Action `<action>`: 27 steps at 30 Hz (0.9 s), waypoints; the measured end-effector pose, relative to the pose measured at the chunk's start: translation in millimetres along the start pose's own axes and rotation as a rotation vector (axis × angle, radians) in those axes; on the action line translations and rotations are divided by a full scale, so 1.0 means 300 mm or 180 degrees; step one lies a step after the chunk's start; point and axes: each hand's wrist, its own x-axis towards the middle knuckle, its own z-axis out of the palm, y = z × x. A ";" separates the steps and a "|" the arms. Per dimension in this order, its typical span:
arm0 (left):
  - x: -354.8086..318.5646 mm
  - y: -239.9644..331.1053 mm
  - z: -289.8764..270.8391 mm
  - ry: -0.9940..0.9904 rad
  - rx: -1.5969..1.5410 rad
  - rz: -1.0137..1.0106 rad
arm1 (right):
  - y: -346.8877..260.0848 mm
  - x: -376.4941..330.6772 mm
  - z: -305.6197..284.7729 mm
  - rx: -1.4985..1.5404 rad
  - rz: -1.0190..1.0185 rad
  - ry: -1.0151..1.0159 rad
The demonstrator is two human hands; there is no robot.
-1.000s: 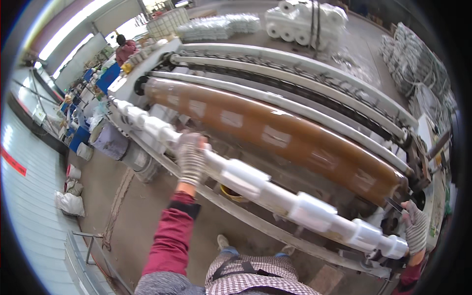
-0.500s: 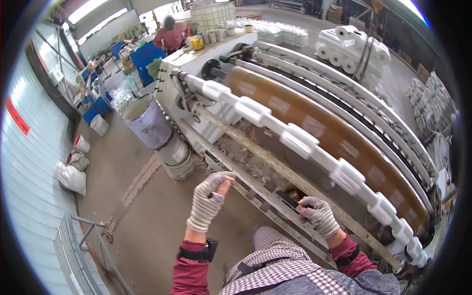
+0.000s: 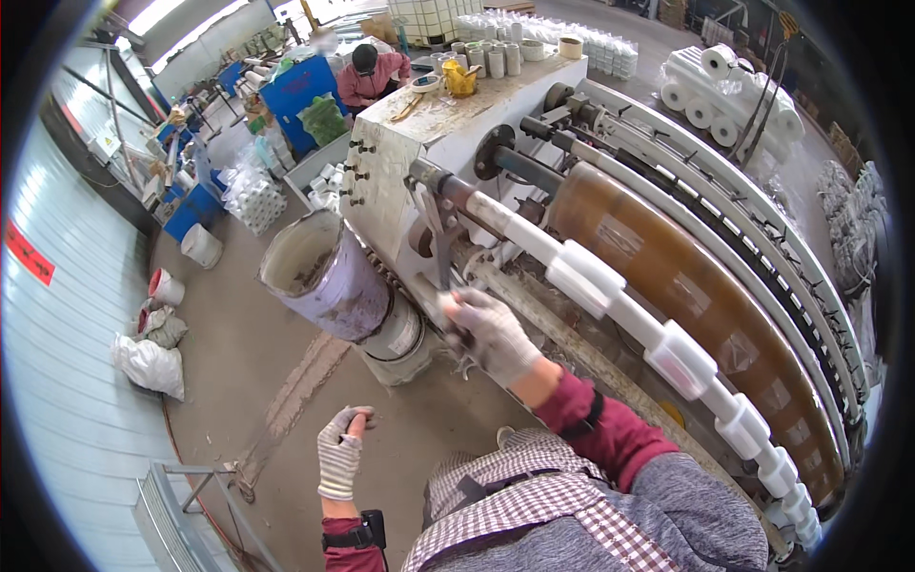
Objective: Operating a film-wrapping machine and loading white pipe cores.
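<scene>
My right hand, in a striped fingerless glove, is closed at the lower end of a grey metal lever beside the machine's end. The lever reaches up towards the end of a shaft. Motion blurs the fingertips. Lower down, my left hand, gloved alike, hangs over the floor with fingers curled in and the thumb against them; nothing shows in it. Several white film rolls sit spaced along the shaft, in front of a large brown roller.
A tall, dirty lilac bin stands just left of the machine's end housing. On that housing are a yellow container and several cardboard cores. A co-worker is behind it. A metal rail stands lower left.
I have moved towards the machine's left end. My right hand has swung from the lower frame beam up and left to the lever; my left hand stays curled and low.
</scene>
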 end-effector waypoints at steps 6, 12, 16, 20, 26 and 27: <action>0.539 -0.120 -0.222 -0.0036 -0.0715 -0.0327 | -0.018 0.733 0.243 0.0830 -0.0303 0.0295; 1.347 -0.090 -0.182 -0.0678 -0.0767 -0.0083 | -0.067 1.408 0.128 0.1380 -0.0917 0.1324; 1.755 -0.186 -0.024 -0.0760 -0.0338 0.0224 | -0.136 1.509 0.108 0.1688 -0.1358 0.1374; 1.995 -0.180 0.046 -0.0452 0.1972 0.0710 | 0.037 1.298 0.317 0.0035 -0.0615 0.0631; 2.049 -0.261 0.189 -0.0870 0.1838 0.1382 | 0.383 0.878 0.037 -0.0308 -0.0292 0.2165; 2.047 -0.288 0.175 -0.0954 0.1780 0.1149 | 0.459 0.789 -0.012 -0.0365 -0.0309 0.2533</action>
